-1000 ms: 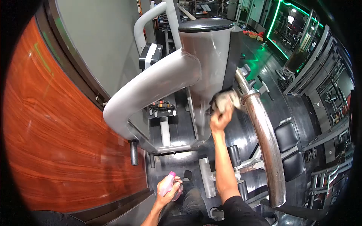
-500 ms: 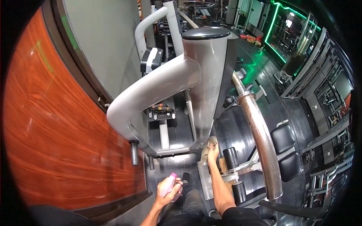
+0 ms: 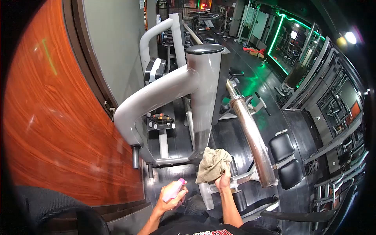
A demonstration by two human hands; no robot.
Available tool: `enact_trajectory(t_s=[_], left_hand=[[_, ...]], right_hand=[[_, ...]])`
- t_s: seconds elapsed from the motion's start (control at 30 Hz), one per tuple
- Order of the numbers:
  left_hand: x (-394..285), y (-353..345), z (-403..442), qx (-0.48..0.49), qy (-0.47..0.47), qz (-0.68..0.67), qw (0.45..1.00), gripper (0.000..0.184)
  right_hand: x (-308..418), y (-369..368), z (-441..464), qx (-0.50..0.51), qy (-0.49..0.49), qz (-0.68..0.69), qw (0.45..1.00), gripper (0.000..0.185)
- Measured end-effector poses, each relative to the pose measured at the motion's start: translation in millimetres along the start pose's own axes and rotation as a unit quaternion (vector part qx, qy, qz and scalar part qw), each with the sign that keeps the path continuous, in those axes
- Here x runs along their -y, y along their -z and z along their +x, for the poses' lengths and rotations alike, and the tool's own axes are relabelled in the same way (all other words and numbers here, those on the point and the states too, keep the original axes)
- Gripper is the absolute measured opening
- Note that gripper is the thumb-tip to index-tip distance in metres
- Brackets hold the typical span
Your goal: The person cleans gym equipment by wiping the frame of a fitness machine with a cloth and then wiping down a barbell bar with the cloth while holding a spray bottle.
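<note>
A pink bottle is in my left hand, its fingers wrapped round it, low in the view near my body. My right hand grips a crumpled beige cloth, which spreads above the fingers and hides some of them. Just behind the cloth stands the thick grey post of a gym machine, with a black cap on top. The cloth hangs near the foot of that post; whether they touch I cannot tell.
A worn metal bar slants down on the right, beside black pads. A red wooden panel fills the left side. Handles with orange bands lie on a low stand behind the grey frame. Racks line the far right.
My right hand has come down from the post with the cloth and now holds it spread out nearer my body. My left hand keeps the bottle. The view has tilted up.
</note>
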State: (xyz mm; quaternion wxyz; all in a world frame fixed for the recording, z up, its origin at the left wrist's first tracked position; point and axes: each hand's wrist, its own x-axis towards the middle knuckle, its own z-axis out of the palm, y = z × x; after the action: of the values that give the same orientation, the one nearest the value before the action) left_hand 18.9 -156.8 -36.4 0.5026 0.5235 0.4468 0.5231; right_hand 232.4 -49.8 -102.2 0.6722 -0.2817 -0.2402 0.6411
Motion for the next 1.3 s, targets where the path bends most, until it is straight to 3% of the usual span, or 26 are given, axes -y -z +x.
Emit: enact_trajectory(t_s=[0.07,0.13,0.3,0.57,0.63,0.67,0.7,0.77,0.8,0.83,0.9,0.97,1.1,1.3], left_hand=[[-6,-2,-4,0.008,-0.003,-0.007,1.0,0.021],[-13,-3,-9,0.065,0.002,0.09,0.994,0.021],[-5,-17,-16,0.055,-0.054,0.095,0.992,0.018],[-16,-56,-14,-0.04,-0.118,0.098,0.987,0.011],[-19,-73,-14,-0.059,-0.116,0.089,0.988,0.012],[-21,-80,-14,-0.06,-0.11,0.102,0.987,0.012],[-23,-87,-14,-0.06,-0.103,0.114,0.986,0.013],[-27,-100,-14,-0.058,-0.13,0.143,0.979,0.017],[-30,-106,-13,-0.054,-0.158,0.171,0.971,0.021],[-32,-112,-10,-0.058,-0.156,0.172,0.971,0.021],[-35,-123,-6,-0.054,-0.246,0.232,0.939,0.031],[-29,-134,-7,-0.052,-0.185,0.141,0.971,0.04],[-35,-159,5,-0.078,-0.171,0.054,0.981,0.046],[-44,-177,30,-0.086,-0.192,0.051,0.976,0.049]], right_hand=[[3,11,-7,0.016,-0.002,-0.018,1.0,0.041],[3,21,-12,0.015,-0.013,-0.021,1.0,0.042],[21,14,-26,-0.028,-0.009,0.015,0.999,0.039],[51,61,-11,-0.024,-0.01,0.005,1.0,0.042],[70,56,-11,0.027,-0.041,0.033,0.998,0.046],[80,54,-13,0.104,-0.018,-0.012,0.994,0.05],[87,54,-15,0.105,-0.021,-0.012,0.994,0.05],[99,57,-18,0.068,0.038,-0.18,0.981,0.049],[103,63,-15,0.007,-0.027,-0.012,1.0,0.041],[108,69,-13,0.008,-0.031,-0.013,0.999,0.041],[122,74,-10,0.023,-0.009,0.039,0.999,0.038],[129,87,-6,0.027,-0.044,0.143,0.988,0.04],[144,89,-2,0.039,-0.016,0.119,0.992,0.04],[151,84,1,0.053,-0.007,0.108,0.993,0.039]])
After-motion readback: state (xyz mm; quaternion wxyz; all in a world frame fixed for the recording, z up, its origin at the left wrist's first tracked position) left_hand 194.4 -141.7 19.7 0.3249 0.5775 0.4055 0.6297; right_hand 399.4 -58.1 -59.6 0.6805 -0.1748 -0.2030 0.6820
